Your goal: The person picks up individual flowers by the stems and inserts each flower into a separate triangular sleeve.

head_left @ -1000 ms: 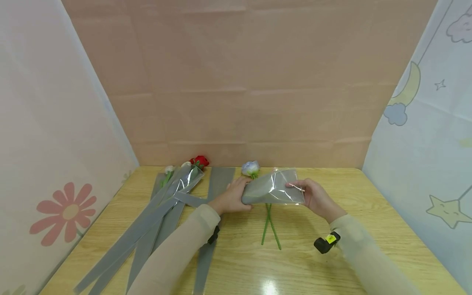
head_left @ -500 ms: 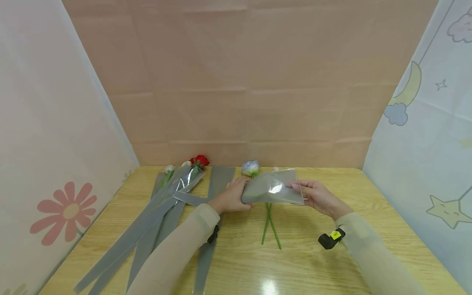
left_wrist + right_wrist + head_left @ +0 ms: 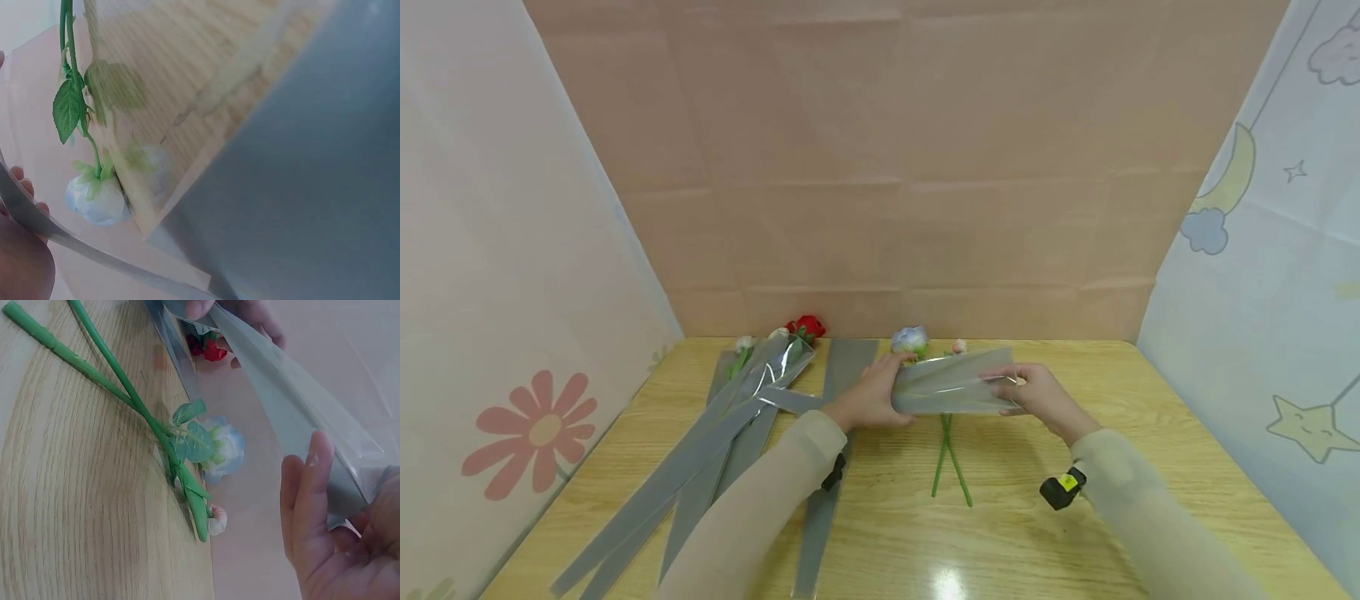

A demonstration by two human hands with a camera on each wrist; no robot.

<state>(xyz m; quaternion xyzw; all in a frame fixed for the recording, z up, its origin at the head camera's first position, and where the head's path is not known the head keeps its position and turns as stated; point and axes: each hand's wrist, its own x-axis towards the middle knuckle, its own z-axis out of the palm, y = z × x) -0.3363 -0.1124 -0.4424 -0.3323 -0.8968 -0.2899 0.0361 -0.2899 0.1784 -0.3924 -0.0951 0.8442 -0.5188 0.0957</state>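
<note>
A folded grey translucent wrapping film spans between my hands above the table. My left hand grips its left end, fingers behind and thumb below. At the other end my right hand pinches the film's edge, with two fingers extended over it in the right wrist view. Beneath lie two artificial flowers with crossed green stems: a pale blue one and a small pink bud. The film hides part of their stems in the head view. Close by the left wrist camera, the film fills much of that view.
Left of my hands lie several long grey film sleeves, overlapping. A red rose and a white bud show at their far end. Another grey strip passes under my left arm. Behind the wooden table hangs a pinkish backdrop.
The film's surface has shifted and now looks flatter, its right end turned slightly. My right hand moved out a little, then back in. My left hand stays nearly in place.
</note>
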